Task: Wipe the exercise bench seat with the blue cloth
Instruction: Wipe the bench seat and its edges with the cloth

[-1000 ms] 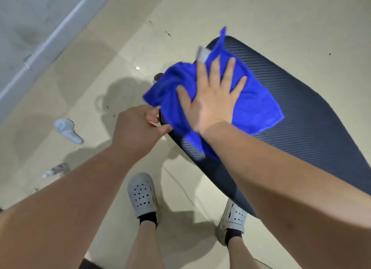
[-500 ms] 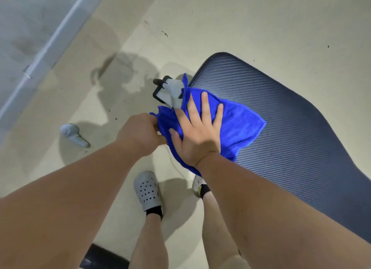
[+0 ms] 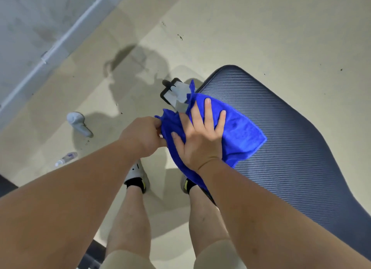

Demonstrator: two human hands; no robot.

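Observation:
A dark ribbed exercise bench seat [image 3: 291, 140] fills the right side of the view. The blue cloth [image 3: 241, 136] lies over the seat's near left edge and hangs down past it. My right hand [image 3: 202, 136] presses flat on the cloth with fingers spread. Just left of the seat, my left hand [image 3: 143, 136] is closed, pinching the cloth's left edge. A black and grey frame part [image 3: 174, 94] of the bench sticks out beyond the cloth at the seat's left corner.
A pale grey object [image 3: 79, 124] and a small clear bottle [image 3: 66, 158] lie on the beige floor to the left. My two feet in pale shoes [image 3: 136, 174] stand beside the bench. A grey wall with a pipe [image 3: 60, 46] runs along the upper left. A dark bar [image 3: 90, 256] shows at the bottom.
My right hand slid the cloth from the seat's far end toward its near left edge. My left hand stayed by the edge and now pinches the cloth. My feet shifted.

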